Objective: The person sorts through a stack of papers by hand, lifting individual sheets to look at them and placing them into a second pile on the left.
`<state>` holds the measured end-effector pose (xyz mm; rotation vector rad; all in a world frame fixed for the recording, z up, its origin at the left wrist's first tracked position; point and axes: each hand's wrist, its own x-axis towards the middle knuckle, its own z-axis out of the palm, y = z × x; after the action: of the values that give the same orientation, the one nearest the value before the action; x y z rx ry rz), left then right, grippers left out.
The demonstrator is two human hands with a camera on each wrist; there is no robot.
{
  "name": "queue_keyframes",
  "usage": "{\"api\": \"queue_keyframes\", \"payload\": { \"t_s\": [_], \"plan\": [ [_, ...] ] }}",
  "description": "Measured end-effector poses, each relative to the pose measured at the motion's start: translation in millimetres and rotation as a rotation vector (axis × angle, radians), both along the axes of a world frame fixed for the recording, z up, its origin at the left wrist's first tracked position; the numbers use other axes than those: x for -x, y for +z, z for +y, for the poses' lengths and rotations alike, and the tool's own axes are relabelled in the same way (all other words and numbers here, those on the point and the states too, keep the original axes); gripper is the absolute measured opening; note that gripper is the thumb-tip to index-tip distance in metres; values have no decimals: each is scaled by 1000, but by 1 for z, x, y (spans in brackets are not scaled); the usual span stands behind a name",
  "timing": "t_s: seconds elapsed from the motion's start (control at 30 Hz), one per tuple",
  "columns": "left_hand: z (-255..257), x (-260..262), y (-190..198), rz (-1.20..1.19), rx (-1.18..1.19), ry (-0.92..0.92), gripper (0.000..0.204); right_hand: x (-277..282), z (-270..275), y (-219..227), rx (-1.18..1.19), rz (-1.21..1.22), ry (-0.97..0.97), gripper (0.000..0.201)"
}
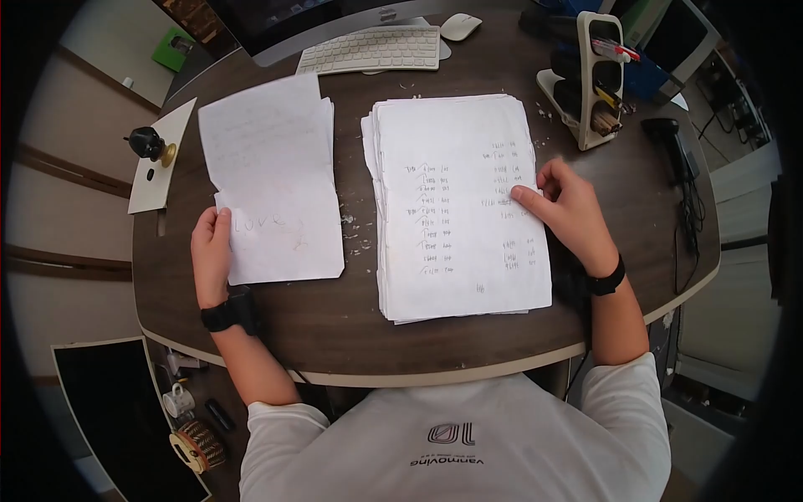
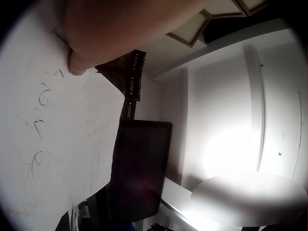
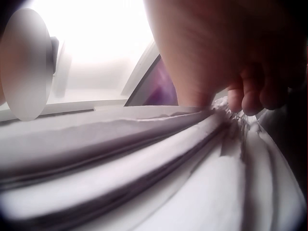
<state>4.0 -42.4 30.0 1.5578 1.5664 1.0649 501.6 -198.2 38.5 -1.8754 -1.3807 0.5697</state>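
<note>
My left hand (image 1: 212,251) pinches the left edge of a few loose paper sheets (image 1: 284,243), thumb on top. The word "Love" is written on the lower part, and the upper part bends upward with faint marks. In the left wrist view the thumb (image 2: 79,65) lies on the written sheet (image 2: 72,130). My right hand (image 1: 577,213) holds the right edge of a thick paper stack (image 1: 456,209), its thumb on the top sheet of handwritten columns. The right wrist view shows curled fingers (image 3: 250,96) at the uneven side of the stack (image 3: 120,187).
A keyboard (image 1: 372,50) and mouse (image 1: 461,27) lie at the back, before a monitor (image 1: 293,25). A pen holder (image 1: 585,84) stands back right, with a black handheld scanner (image 1: 665,138) beside it. Paper scraps (image 1: 360,230) dot the desk; a black figurine (image 1: 146,142) is far left.
</note>
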Motion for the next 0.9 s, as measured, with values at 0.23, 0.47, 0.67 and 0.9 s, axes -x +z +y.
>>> {"api": "queue_keyframes", "payload": {
  "t_s": [0.23, 0.47, 0.67, 0.9],
  "plan": [
    [7, 1, -17, 406, 21, -19, 29, 2, 0, -2, -29, 6, 59, 41],
    [10, 6, -15, 315, 47, -61, 29, 1, 0, 0, -27, 43, 53, 35],
    [8, 5, -16, 282, 43, -74, 27, 2, -2, 6, -19, 54, 50, 32],
    [9, 6, -15, 364, 28, -64, 25, 1, -2, -1, -38, 36, 56, 31]
  ]
}}
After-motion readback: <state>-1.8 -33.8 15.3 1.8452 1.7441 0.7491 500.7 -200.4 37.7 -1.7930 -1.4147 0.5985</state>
